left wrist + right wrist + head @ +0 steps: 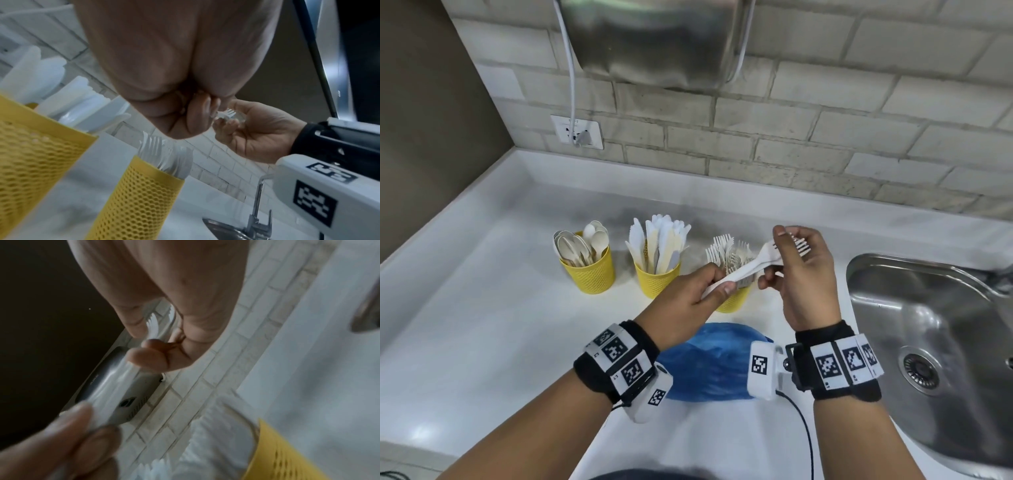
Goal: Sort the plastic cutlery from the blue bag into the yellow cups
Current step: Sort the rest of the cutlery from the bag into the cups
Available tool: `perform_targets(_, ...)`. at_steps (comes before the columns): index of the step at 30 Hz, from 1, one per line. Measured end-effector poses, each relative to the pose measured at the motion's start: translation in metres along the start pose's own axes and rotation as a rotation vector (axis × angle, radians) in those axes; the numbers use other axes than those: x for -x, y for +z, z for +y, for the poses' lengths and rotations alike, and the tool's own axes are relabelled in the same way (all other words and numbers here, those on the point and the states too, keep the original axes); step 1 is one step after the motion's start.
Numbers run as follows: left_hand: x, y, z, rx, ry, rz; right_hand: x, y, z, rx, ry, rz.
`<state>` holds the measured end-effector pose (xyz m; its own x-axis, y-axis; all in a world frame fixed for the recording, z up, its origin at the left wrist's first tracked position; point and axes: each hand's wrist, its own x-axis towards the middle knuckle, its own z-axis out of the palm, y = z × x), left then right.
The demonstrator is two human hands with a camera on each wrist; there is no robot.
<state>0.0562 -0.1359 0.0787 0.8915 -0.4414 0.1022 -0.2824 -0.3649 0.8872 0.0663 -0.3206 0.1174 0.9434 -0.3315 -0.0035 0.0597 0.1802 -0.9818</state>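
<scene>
I hold a bunch of white plastic forks (751, 265) level above the forks' yellow cup (734, 301); the knife cup (656, 281) and spoon cup (591, 274) stand left of it, the crumpled blue bag (714, 365) in front.

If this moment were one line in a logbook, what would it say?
left hand: grips handles of white forks | right hand: pinches tine end | position: over fork cup | blue bag: on counter

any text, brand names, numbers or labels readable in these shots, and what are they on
No word, brand or number reads clearly in any view.
Wristbands: square black-and-white marker codes only; the tiny characters printed beside them are too small to read.
Hand dryer on the wall: a small mark on its casing, too blurred to read.
Wall socket: no legible marking.
Yellow cups, blue bag, forks: no text visible.
</scene>
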Motion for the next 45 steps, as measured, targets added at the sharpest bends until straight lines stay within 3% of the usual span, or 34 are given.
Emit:
perform_targets(2,-0.001,-0.002,0.002,-0.028,-0.005,0.017,-0.004,-0.004,0.000,0.153,-0.090,-0.064)
perform_targets(6,-0.007,-0.001,0.007,-0.005,-0.043,0.066,-0.006,-0.010,-0.002,0.281,-0.110,-0.177)
perform_targets(10,-0.007,-0.002,0.000,-0.023,-0.100,0.086,-0.008,-0.023,-0.009,0.324,-0.187,-0.069)
perform_targets(14,-0.007,0.002,-0.020,-0.306,-0.007,0.107,-0.014,-0.036,-0.013,0.410,-0.281,0.070)
perform_targets(17,-0.010,0.012,-0.031,-0.568,0.075,0.091,-0.012,-0.030,-0.005,0.478,-0.325,0.006)
perform_targets(20,-0.016,0.020,-0.043,-0.726,0.034,0.069,-0.007,-0.018,0.012,0.575,-0.374,-0.034)
perform_targets(30,-0.018,0.015,-0.053,-0.587,-0.003,0.086,-0.020,-0.015,0.027,0.859,-0.661,-0.104)
perform_targets(34,-0.018,0.016,-0.054,-0.599,0.036,0.095,-0.025,-0.005,0.041,1.124,-0.667,-0.222)
perform_targets(37,-0.017,0.016,-0.052,-0.614,0.052,0.104,-0.022,0.002,0.048,1.284,-0.668,-0.162)
perform_targets(40,-0.015,0.015,-0.052,-0.645,0.066,0.099,-0.019,0.004,0.059,1.391,-0.618,-0.128)
perform_targets(45,-0.010,0.016,-0.054,-0.681,0.071,0.075,-0.016,0.000,0.076,1.522,-0.449,-0.226)
